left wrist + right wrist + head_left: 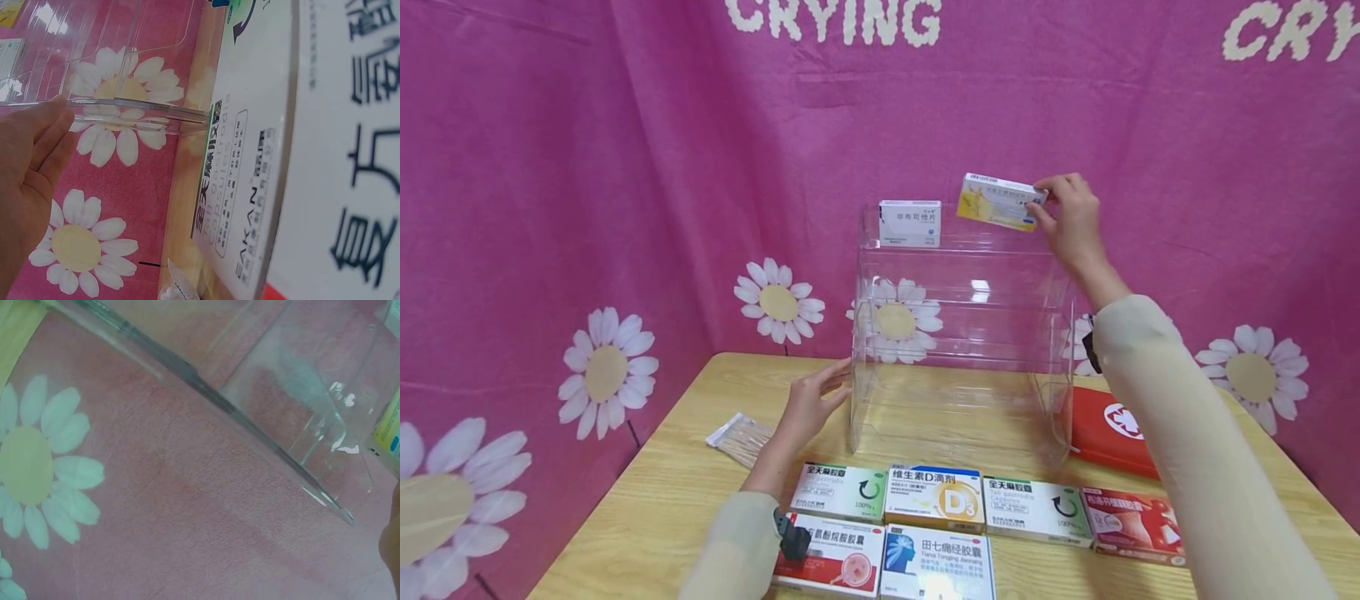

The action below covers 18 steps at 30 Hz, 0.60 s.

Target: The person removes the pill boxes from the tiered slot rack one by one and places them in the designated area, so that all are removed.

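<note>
A clear acrylic display rack (962,350) with stepped tiers stands on the table. My left hand (811,404) rests its straight fingers against the rack's left side; the left wrist view shows the same hand (34,169) at the clear panel edge. Up at the top tier, my right hand (1071,218) pinches the right end of a yellow and white medicine box (1000,202), which tilts slightly. To its left on that tier stands a white medicine box (910,225). In the right wrist view only a corner of the yellow and white box (389,434) shows.
Before the rack lie several medicine boxes in two rows, including a vitamin D box (935,497) and a red box (1131,525). A bag of cotton swabs (741,439) lies left, a red first-aid pouch (1108,429) right. A pink curtain (700,167) hangs behind.
</note>
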Each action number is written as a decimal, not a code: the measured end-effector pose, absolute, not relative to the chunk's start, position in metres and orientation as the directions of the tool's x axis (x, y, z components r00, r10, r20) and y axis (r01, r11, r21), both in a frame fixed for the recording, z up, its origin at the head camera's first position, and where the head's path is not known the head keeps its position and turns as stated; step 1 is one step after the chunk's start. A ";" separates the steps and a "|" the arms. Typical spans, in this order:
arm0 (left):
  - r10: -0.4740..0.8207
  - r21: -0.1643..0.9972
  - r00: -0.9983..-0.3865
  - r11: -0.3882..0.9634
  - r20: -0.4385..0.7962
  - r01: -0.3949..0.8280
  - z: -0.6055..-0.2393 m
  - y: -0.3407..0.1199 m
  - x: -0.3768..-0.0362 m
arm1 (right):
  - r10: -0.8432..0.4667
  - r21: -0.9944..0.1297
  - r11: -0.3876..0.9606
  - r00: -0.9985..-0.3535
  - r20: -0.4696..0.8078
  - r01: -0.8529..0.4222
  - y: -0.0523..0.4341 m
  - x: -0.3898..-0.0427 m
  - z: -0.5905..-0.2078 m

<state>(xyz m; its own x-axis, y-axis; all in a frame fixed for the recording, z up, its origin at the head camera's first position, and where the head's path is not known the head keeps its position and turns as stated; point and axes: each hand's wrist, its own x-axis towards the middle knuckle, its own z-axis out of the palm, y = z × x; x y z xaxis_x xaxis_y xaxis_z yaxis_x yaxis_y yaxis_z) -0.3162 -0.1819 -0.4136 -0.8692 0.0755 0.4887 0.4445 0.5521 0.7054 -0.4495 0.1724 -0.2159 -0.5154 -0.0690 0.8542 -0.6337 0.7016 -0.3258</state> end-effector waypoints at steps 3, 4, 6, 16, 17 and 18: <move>0.077 0.706 -0.869 0.551 0.488 0.445 -0.413 -0.182 -0.316 | 0.005 -0.393 0.671 -0.526 0.850 -0.629 0.174 -0.445 -0.213; 0.078 0.707 -0.870 0.549 0.488 0.446 -0.413 -0.181 -0.316 | 0.030 -0.417 0.657 -0.531 0.847 -0.628 0.175 -0.443 -0.213; 0.079 0.710 -0.871 0.545 0.485 0.445 -0.414 -0.181 -0.316 | 0.066 -0.457 0.627 -0.542 0.838 -0.630 0.179 -0.439 -0.213; 0.081 0.704 -0.872 0.556 0.482 0.441 -0.413 -0.180 -0.316 | 0.070 -0.518 0.577 -0.593 0.802 -0.632 0.203 -0.413 -0.221; 0.082 0.703 -0.873 0.559 0.481 0.439 -0.413 -0.181 -0.317 | 0.059 -0.511 0.582 -0.595 0.802 -0.632 0.206 -0.410 -0.223; 0.081 0.703 -0.874 0.560 0.479 0.438 -0.413 -0.181 -0.317 | 0.047 -0.504 0.585 -0.593 0.803 -0.636 0.208 -0.407 -0.225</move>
<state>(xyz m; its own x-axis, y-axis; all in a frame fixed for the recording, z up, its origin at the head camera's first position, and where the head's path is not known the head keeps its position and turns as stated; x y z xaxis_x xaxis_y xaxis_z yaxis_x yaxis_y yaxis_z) -0.3168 -0.1812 -0.4131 -0.8739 0.0815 0.4792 0.4378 0.5603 0.7031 -0.4071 0.2079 -0.2247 -0.5935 0.0468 0.8035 -0.6357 0.5851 -0.5036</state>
